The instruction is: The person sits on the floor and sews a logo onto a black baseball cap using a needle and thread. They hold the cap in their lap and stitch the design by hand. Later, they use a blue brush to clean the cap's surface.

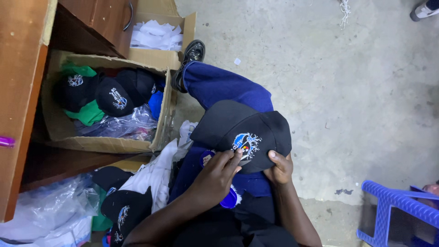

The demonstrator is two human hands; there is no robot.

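Black cap (242, 130) rests on the person's lap over the blue trousers (219, 87), logo up so the front faces them. Right hand (280, 168) grips the crown's near edge, steadying it. Left hand (215, 176) pinches fingertips at the embroidered logo (244, 144). More caps sit in the cardboard box (109, 144) at left.

We see bare forearms, no sleeves, no watch or rings on left hand (215, 176) or right hand (280, 168). Blue trousers (219, 87), loose fit. Black lace-up shoe (192, 55), scuffed. Dark top at the bottom edge.
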